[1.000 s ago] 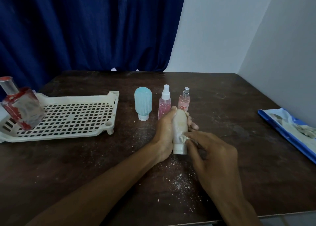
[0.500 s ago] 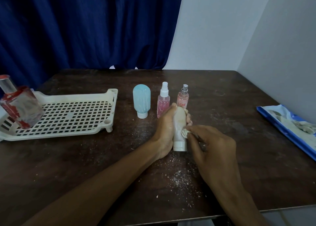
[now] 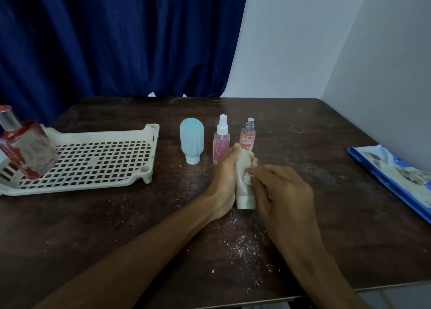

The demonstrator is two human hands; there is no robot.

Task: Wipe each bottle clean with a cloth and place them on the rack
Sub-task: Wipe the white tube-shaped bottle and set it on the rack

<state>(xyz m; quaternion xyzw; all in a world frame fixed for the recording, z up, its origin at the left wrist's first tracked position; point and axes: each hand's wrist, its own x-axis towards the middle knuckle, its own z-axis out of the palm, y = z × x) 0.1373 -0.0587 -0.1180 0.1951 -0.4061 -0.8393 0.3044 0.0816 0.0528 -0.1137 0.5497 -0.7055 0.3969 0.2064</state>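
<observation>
Dark blue curtain [image 3: 116, 40] behind; dark brown wooden table [image 3: 93, 227] dusted with white specks, thickest near the person; cream perforated plastic rack [image 3: 77, 185] at the table's left; blue-edged flat packet [image 3: 391, 175] at the far right edge, well apart from the work.

On the rack's left end, one square clear glass bottle with red smears [image 3: 23, 150], tilted; it looks to be the only bottle placed. Three stand in a row mid-table, near the hands: pale blue rounded bottle resting on its white cap [image 3: 191, 143]; pink spray bottle with a white nozzle [image 3: 221, 143]; peach spray bottle with a silver nozzle [image 3: 248, 136].

Left hand [image 3: 224, 175] wraps the cream tube-shaped bottle [image 3: 243, 187], thumb at its top, holding it upright with the cap end down on the table, just in front of the two sprays. Right hand [image 3: 284, 192] pinches a small wad of white cloth [image 3: 247, 176] in its fingertips, pressed to the tube's middle.

Step in hand, by my reading: wiping the tube, second of five bottles. The tube's surface looks dull, so more rubbing seems likely; the next move calls for turning the tube in the left grip to reach its hidden side, then carrying it leftward across the table and standing it on the rack's mesh beside the glass bottle without knocking that one.
</observation>
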